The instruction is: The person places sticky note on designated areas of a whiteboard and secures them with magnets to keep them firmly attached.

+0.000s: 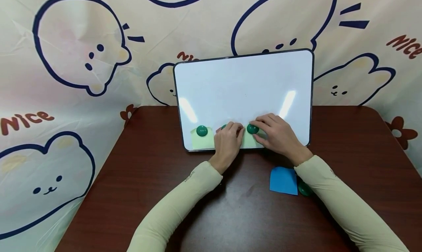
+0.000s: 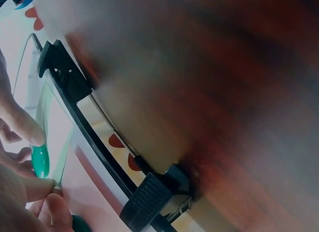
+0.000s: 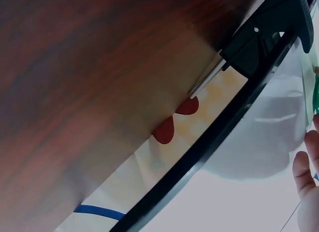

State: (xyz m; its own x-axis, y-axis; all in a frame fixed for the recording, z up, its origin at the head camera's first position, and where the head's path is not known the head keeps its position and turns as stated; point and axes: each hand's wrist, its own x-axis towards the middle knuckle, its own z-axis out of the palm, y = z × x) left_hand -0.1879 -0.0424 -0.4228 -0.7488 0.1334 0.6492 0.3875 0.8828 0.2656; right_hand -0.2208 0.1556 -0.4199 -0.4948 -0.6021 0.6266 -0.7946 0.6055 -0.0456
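A small whiteboard [image 1: 244,91] stands propped at the far middle of the dark wooden desk [image 1: 158,178], leaning back toward a cartoon-bear backdrop [image 1: 76,61]. Along its bottom edge, one pale yellow-green sticky note [image 1: 199,143] sits at the left, already pinned under a green round magnet [image 1: 202,130]. Just to its right, both hands work close together. The left hand [image 1: 227,142] lies over a second note, its fingers curled against the board next to a partly hidden green magnet [image 1: 224,127]; its grip seems to press rather than clasp, though I cannot tell for sure. The right hand [image 1: 277,134] has its fingertips closed round a third green magnet [image 1: 252,129], holding it against the board over another pale note [image 1: 250,142].

Nearer, on the right side of the desk, a blue sticky note [image 1: 283,180] lies flat with one more green magnet [image 1: 304,189] just beside it, half hidden by the right sleeve.

Judging by this, one note is fully up, two are being fixed, and the blue one remains.
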